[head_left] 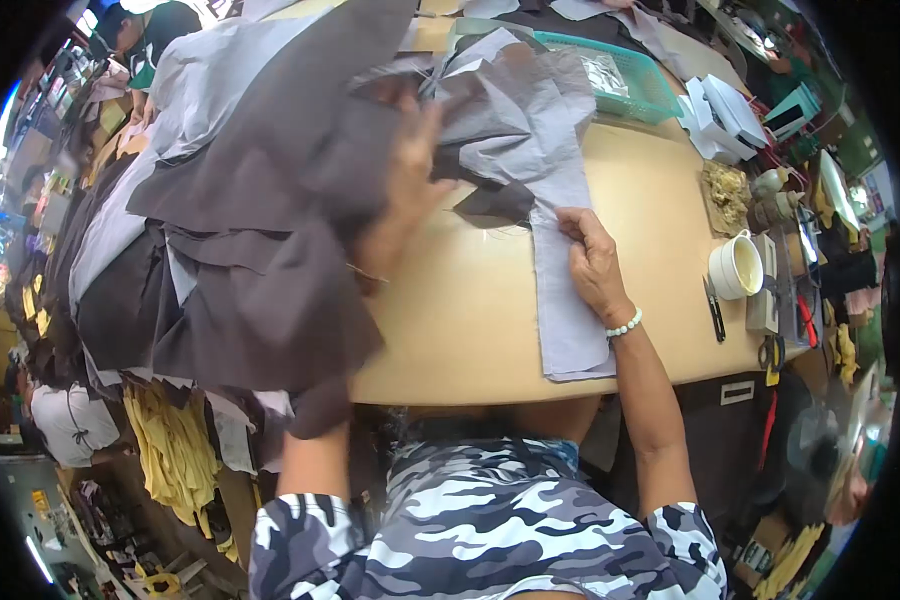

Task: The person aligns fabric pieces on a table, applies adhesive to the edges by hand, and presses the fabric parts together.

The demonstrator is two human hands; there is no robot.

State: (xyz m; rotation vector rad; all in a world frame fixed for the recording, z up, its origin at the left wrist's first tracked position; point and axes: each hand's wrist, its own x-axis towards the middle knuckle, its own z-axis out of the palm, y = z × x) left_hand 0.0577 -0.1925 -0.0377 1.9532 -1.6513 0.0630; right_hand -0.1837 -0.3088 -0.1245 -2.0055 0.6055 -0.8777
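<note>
My right hand [592,258] has its fingers curled closed on the edge of a pale grey cloth piece [560,165], which lies lengthwise on the tabletop [660,190], its lower end near the front edge. My left hand [407,185] is blurred, thumb and fingers apart beside the dark brown cloth [270,170] that drapes over my left forearm, and I cannot tell whether it grips any of it. A teal plastic basket [635,106] sits beyond the pale piece, and a white mug [722,275] stands to the right
</note>
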